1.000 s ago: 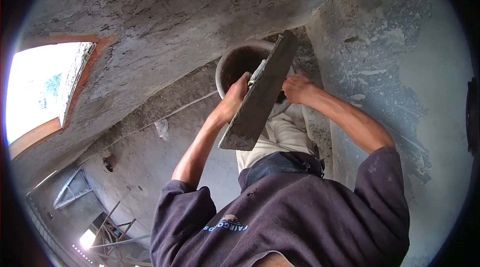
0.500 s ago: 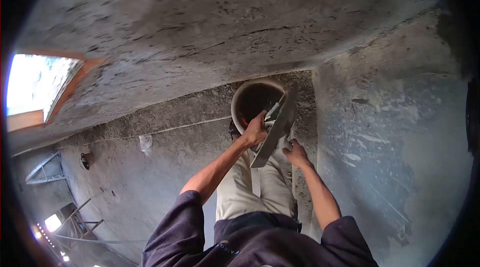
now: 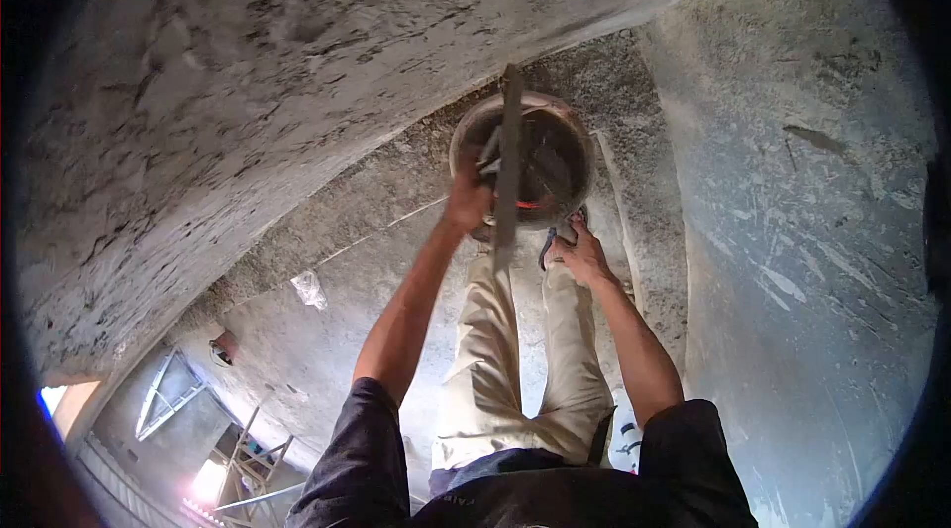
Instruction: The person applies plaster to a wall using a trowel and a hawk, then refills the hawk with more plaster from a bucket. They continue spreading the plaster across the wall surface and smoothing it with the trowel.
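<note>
My left hand (image 3: pixel 468 203) is closed round the handle of a plastering trowel (image 3: pixel 509 166). Its long, straight grey blade is seen almost edge-on, slightly blurred, standing over a round bucket (image 3: pixel 575 137). Dark contents and a small orange-red patch show inside that bucket, at my feet. Just below the rim, on the near right side, is my right hand (image 3: pixel 582 257). Its thumb and fingers appear apart, with nothing clearly held. One foot in a dark sandal (image 3: pixel 547 249) is partly hidden behind this hand.
A rough grey plastered wall (image 3: pixel 248 82) slopes along the left and top. To the right rises a smoother bluish wall (image 3: pixel 812 261). A crumpled light scrap (image 3: pixel 309 289) lies on the floor. Metal frames (image 3: pixel 168 394) and a wooden stand (image 3: pixel 260 454) are at lower left.
The trowel has turned from a slant to nearly upright and shifted left with my left hand. My right hand has moved up towards the bucket rim. The camera view has rotated.
</note>
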`<state>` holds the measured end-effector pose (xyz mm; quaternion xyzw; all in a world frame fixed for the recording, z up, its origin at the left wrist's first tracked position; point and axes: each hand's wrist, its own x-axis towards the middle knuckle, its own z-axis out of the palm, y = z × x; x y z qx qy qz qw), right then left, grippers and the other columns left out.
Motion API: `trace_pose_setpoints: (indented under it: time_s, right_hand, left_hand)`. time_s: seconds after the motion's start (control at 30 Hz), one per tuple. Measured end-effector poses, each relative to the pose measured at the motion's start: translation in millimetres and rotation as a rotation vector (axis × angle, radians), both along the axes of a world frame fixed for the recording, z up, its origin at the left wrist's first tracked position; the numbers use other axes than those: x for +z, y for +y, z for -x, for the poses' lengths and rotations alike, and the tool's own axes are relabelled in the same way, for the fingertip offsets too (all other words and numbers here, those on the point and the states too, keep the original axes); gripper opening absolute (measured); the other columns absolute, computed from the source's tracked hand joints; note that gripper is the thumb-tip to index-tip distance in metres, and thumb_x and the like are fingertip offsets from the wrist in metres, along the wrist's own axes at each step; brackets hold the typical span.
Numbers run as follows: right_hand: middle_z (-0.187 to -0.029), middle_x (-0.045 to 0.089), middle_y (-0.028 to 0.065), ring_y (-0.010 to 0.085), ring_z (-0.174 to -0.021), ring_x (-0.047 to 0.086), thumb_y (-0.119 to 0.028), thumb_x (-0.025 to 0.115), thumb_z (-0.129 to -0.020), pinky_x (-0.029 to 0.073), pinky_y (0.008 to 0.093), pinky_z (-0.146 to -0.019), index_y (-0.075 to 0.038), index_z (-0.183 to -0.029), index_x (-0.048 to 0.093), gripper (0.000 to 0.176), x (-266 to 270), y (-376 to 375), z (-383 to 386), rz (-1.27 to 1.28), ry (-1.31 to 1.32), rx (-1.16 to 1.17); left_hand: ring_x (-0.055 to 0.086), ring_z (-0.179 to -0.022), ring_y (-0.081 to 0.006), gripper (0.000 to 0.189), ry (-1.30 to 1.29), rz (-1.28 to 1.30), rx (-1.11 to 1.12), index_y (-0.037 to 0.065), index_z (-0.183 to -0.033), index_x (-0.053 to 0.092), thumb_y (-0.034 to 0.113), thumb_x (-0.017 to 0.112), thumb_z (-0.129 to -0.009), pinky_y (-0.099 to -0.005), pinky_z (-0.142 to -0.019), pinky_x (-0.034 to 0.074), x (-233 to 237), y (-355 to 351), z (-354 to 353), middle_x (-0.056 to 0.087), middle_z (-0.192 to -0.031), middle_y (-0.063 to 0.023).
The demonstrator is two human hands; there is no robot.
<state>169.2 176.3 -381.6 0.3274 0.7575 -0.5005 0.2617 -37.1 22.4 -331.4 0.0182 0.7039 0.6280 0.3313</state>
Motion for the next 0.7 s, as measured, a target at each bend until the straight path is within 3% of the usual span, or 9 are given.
trace_pose_setpoints:
  time_s: [0.13,0.23,0.3,0.37,0.4,0.5,0.53,0.63,0.7]
  right_hand:
    - [-0.128,0.047,0.0247,0.0344,-0.117,0.048,-0.032,0.060,-0.079,0.037,0.0435,-0.099,0.002,-0.123,0.045,0.058,32.2,4.4,13.3,0.034,-0.188,-0.017]
    - [-0.119,0.054,0.0219,0.0344,-0.110,0.052,-0.032,0.060,-0.079,0.040,0.0454,-0.093,-0.002,-0.123,0.047,0.054,46.4,14.7,21.5,-0.076,-0.226,0.081]
    - [-0.114,0.057,0.0204,0.0349,-0.104,0.055,-0.032,0.060,-0.080,0.042,0.0459,-0.088,-0.004,-0.122,0.047,0.053,46.7,24.2,21.4,-0.201,-0.141,0.207]
    - [-0.109,0.060,0.0190,0.0355,-0.098,0.058,-0.031,0.060,-0.080,0.044,0.0464,-0.083,-0.005,-0.122,0.047,0.051,34.5,27.4,20.4,-0.314,-0.049,0.332]
    - [-0.105,0.061,0.0188,0.0361,-0.096,0.059,-0.031,0.060,-0.080,0.045,0.0471,-0.080,-0.005,-0.122,0.047,0.051,19.4,24.7,18.2,-0.317,0.013,0.281]
    - [-0.112,0.058,0.0216,0.0366,-0.103,0.056,-0.030,0.056,-0.084,0.045,0.0434,-0.088,-0.003,-0.124,0.046,0.050,26.1,22.7,56.4,-0.222,-0.110,0.244]
    - [-0.113,0.058,0.0211,0.0366,-0.103,0.056,-0.031,0.057,-0.084,0.046,0.0432,-0.087,-0.004,-0.123,0.048,0.048,26.5,21.3,63.5,-0.239,-0.136,0.224]
    - [-0.110,0.059,0.0208,0.0362,-0.101,0.057,-0.032,0.056,-0.084,0.047,0.0433,-0.086,-0.004,-0.123,0.048,0.048,8.9,24.0,70.0,-0.254,-0.134,0.189]
    - [-0.106,0.061,0.0208,0.0358,-0.099,0.058,-0.033,0.056,-0.084,0.047,0.0436,-0.086,-0.003,-0.123,0.047,0.049,4.3,26.9,72.6,-0.257,-0.091,0.160]
  left_hand:
    - [0.049,-0.112,-0.0392,0.073,0.377,0.415,-0.335,0.004,-0.138,0.028,-0.007,0.048,-0.068,-0.0432,-0.091,0.043,-19.0,-44.6,17.6,0.046,-0.125,-0.0232]
    - [0.045,-0.115,-0.0415,0.075,0.522,0.683,-0.289,0.004,-0.138,0.028,-0.008,0.049,-0.067,-0.0441,-0.095,0.039,0.4,-50.6,9.1,0.049,-0.122,-0.0244]
    - [0.049,-0.111,-0.0399,0.075,0.446,0.630,-0.327,0.003,-0.138,0.027,-0.009,0.048,-0.068,-0.0420,-0.092,0.042,-43.1,-79.7,-1.0,0.053,-0.117,-0.0242]
    - [0.054,-0.106,-0.0390,0.076,-0.022,0.452,-0.168,0.002,-0.139,0.025,-0.011,0.047,-0.068,-0.0387,-0.089,0.045,-68.7,-94.2,-11.0,0.053,-0.120,-0.0240]
    - [0.059,-0.088,-0.0229,0.084,-0.287,0.377,-0.074,0.015,-0.142,0.027,-0.020,0.042,-0.067,-0.0355,-0.070,0.054,-62.0,-78.1,-12.6,0.050,-0.127,-0.0155]
    - [0.060,-0.087,-0.0219,0.081,0.059,0.445,0.000,0.014,-0.141,0.028,-0.018,0.041,-0.068,-0.0333,-0.067,0.054,-77.9,-45.0,-17.6,0.053,-0.124,-0.0158]
    - [0.057,-0.105,-0.0321,0.069,0.092,0.381,0.019,0.002,-0.136,0.031,-0.009,0.046,-0.070,-0.0349,-0.084,0.046,-93.5,-43.2,-12.2,0.056,-0.119,-0.0214]
    - [0.057,-0.104,-0.0332,0.065,0.212,0.634,-0.070,0.001,-0.133,0.034,-0.007,0.048,-0.070,-0.0344,-0.083,0.047,-116.6,-45.2,0.2,0.056,-0.120,-0.0196]
    - [0.060,-0.096,-0.0288,0.061,0.279,0.607,-0.086,0.002,-0.130,0.037,-0.006,0.050,-0.071,-0.0341,-0.077,0.049,-105.9,-56.6,10.3,0.059,-0.110,-0.0184]
